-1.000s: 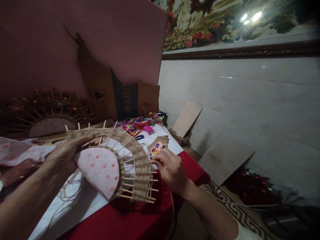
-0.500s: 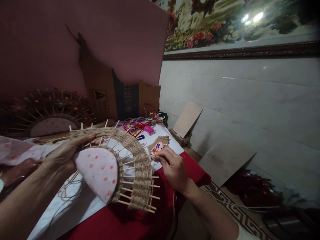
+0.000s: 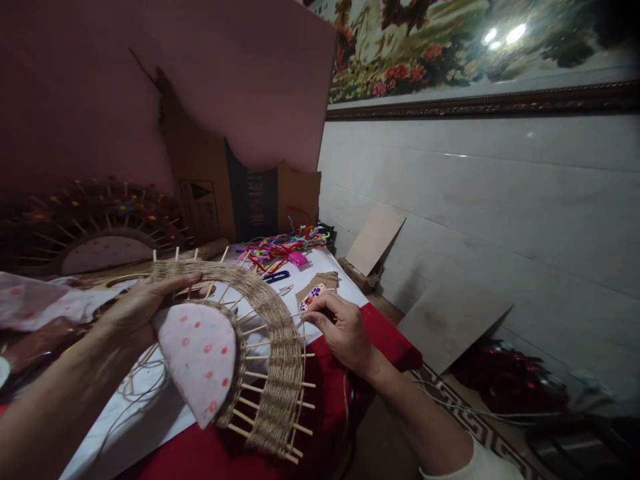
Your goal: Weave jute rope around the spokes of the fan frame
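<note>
My left hand [image 3: 143, 303] grips a half-round fan of thin wooden sticks and woven brown twine [image 3: 283, 340], thumb over its upper left part. The fan's flat middle is a half disc covered in pale pink cloth [image 3: 203, 357] with red prints. At the outer right edge of the weave, my right hand [image 3: 345, 330] is closed in a pinch on a thin strand of twine beside a stick tip. Loose twine [image 3: 346, 400] hangs below that hand. Bare stick ends poke out past the woven band.
A white sheet [image 3: 125, 427] and red cloth [image 3: 390, 333] cover the table. Behind lie coloured pipe cleaners [image 3: 270, 252], a pink packet [image 3: 300, 260], a dark blue cutter [image 3: 277, 276] and a cardboard piece with a flowery patch [image 3: 313, 295]. A similar decorated fan [image 3: 107, 250] stands back left.
The fan has turned a little clockwise, its lower right end swinging down and left. My left hand has shifted slightly right, while my right hand stays pinched near the outer edge.
</note>
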A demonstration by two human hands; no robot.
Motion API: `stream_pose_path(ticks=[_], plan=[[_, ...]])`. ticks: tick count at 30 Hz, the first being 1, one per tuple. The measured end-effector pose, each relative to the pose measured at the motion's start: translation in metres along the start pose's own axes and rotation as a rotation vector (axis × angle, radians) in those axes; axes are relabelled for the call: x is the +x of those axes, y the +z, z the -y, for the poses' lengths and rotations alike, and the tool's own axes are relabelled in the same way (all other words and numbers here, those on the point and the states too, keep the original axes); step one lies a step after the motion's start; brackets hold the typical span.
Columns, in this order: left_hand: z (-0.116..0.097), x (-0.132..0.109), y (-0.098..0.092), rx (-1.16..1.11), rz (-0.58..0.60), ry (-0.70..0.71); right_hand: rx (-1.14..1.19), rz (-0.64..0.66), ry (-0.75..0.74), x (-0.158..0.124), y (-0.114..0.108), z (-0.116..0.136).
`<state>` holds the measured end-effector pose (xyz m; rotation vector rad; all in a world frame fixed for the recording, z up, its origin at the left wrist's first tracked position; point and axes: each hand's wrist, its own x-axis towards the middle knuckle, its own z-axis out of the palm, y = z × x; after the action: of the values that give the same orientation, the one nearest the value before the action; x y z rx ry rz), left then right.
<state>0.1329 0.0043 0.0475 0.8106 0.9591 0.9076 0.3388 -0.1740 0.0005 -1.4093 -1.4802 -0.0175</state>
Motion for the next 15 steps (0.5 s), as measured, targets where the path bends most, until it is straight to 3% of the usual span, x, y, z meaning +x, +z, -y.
stream_pose_path(ticks=[3,11,15], plan=[[0.002,0.002,-0.001,0.134,0.06,0.033,-0.018,0.032,-0.05,0.001,-0.001,0.003],[0.001,-0.003,0.002,0.208,0.02,0.029,0.006,0.163,-0.167,0.014,-0.007,0.005],[0.001,-0.009,0.006,0.086,0.024,-0.045,0.039,0.221,-0.156,0.021,-0.007,0.004]])
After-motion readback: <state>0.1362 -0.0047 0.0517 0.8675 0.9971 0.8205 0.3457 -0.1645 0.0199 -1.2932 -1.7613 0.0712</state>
